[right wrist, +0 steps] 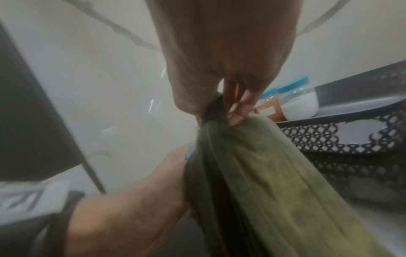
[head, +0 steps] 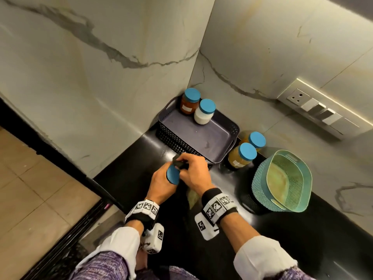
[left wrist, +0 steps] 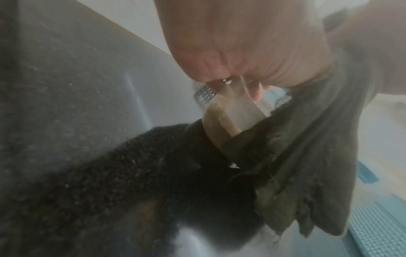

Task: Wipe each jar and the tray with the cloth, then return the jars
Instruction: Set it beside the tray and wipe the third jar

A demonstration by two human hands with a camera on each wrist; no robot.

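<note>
black tabletop (head: 262,249) in a marble corner, with a dark tray (head: 201,136) pushed to the back. in the tray's far corner, two blue-lidded jars: a red-brown jar (head: 189,102) and, touching it, a white jar (head: 204,112); rest of the tray floor bare. just beside the tray's right end, on the tabletop, two yellow jars (head: 242,156), one behind the other. further right, a teal basket (head: 282,180), tipped.

held above the tabletop in front of the tray's near wall: a fifth jar (head: 173,174), tilted, blue lid toward the camera, long axis running from the lid down and away toward the body under the hands. left hand (head: 161,182) curled round the lid end, fingers wrapped and gripping. right hand (head: 193,174) just to the right of it, fingers (right wrist: 237,111) pressed together, pinching a bunched green cloth (right wrist: 274,182) that drapes over the jar's glass side and hangs below. in the left wrist view, glass and a pale label showing between cloth and palm.

likely step: wiping this jar, cloth running along its length. tray straight ahead of both hands, open floor nearest; left hand, already carrying the jar, better placed for setting it back.
</note>
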